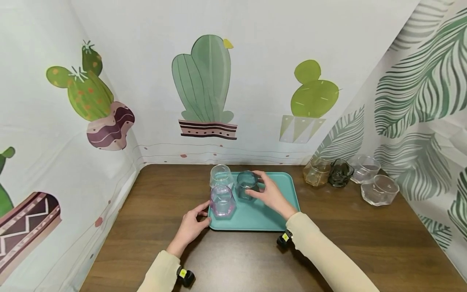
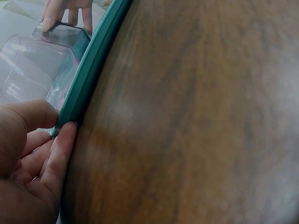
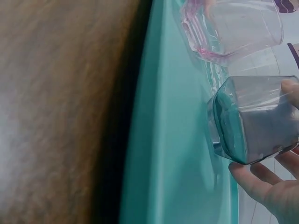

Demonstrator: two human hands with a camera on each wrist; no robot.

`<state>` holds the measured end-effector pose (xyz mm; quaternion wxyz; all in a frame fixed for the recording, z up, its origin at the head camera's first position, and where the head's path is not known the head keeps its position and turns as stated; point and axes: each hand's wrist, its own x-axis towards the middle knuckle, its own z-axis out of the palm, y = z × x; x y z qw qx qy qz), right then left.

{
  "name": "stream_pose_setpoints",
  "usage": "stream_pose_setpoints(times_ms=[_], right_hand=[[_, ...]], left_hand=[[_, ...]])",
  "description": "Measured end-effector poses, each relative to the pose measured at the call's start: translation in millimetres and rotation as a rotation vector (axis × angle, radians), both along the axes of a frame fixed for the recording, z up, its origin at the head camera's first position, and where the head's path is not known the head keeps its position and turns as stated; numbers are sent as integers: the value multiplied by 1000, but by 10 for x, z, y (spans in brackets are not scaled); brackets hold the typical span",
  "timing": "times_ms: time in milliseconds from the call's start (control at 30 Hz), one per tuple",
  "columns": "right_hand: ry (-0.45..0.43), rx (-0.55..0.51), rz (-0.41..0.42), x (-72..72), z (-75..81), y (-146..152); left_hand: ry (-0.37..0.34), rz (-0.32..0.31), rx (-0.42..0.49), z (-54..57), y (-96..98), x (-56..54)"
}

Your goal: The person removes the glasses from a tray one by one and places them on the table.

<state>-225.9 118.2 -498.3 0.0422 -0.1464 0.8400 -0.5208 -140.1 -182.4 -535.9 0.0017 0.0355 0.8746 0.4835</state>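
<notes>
My right hand (image 1: 271,194) grips a blue-grey glass (image 1: 245,187) by its side, thumb nearest me and fingers round the far side. In the right wrist view this glass (image 3: 254,121) shows a thick faceted base, close over the teal tray (image 3: 187,186). At the left rim of the tray (image 1: 255,221), my left hand (image 1: 192,223) pinches the edge between thumb and fingers. A pink-tinted glass (image 1: 222,202) stands upright at the tray's left end, near my left fingertips. Behind it is a clear glass (image 1: 221,177), at the tray's back left corner.
On the wooden table (image 1: 339,239), several more glasses stand at the back right: an amber one (image 1: 316,173), a dark grey one (image 1: 341,174) and clear ones (image 1: 380,191). A white cloth wall (image 1: 259,81) with cactus prints rises behind the table.
</notes>
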Motion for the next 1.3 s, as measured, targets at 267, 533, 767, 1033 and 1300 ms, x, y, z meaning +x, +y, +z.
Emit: stream_pose_setpoints(times_ms=[267, 533, 767, 1033, 1300], right_hand=[[12, -23, -16, 105, 2, 84], [22, -91, -6, 216, -7, 223], [16, -88, -33, 313, 38, 361], [55, -54, -63, 434, 91, 527], [96, -7, -99, 514, 96, 753]], left_hand=[[-9, 2, 10, -4, -4, 2], [-10, 3, 13, -13, -12, -1], [-10, 5, 12, -15, -14, -2], [-3, -2, 16, -14, -11, 3], [-6, 2, 5, -10, -2, -1]])
